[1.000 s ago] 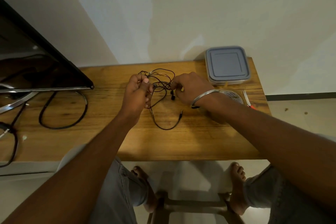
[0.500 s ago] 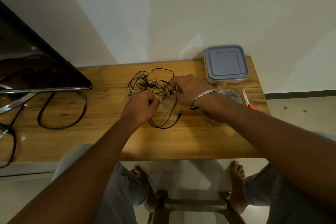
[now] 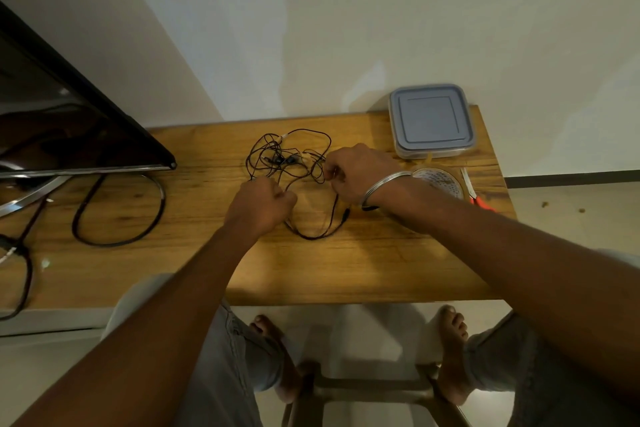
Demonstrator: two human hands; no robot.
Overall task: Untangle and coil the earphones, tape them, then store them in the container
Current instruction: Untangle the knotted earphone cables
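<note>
A tangle of thin black earphones point(image 3: 289, 159) lies on the wooden table point(image 3: 194, 274), with one loop and the plug trailing toward me. My left hand point(image 3: 261, 203) is a fist near the tangle's near-left side and grips a strand. My right hand point(image 3: 356, 172), with a metal bangle on the wrist, pinches the wire at the tangle's right side. A square container point(image 3: 431, 121) with a grey lid stands shut at the table's back right. A roll of tape point(image 3: 438, 178) lies just in front of it, partly behind my right wrist.
Red-handled scissors point(image 3: 476, 194) lie at the table's right edge. A dark screen point(image 3: 62, 128) stands at the left, with thick black cables point(image 3: 117, 215) looped in front of it. My knees and feet and a stool frame show below the table's near edge.
My left hand has drawn back toward me from the tangle's top, pulling a strand. The tangle has spread out flatter on the table. My right hand has stayed at the tangle's right side.
</note>
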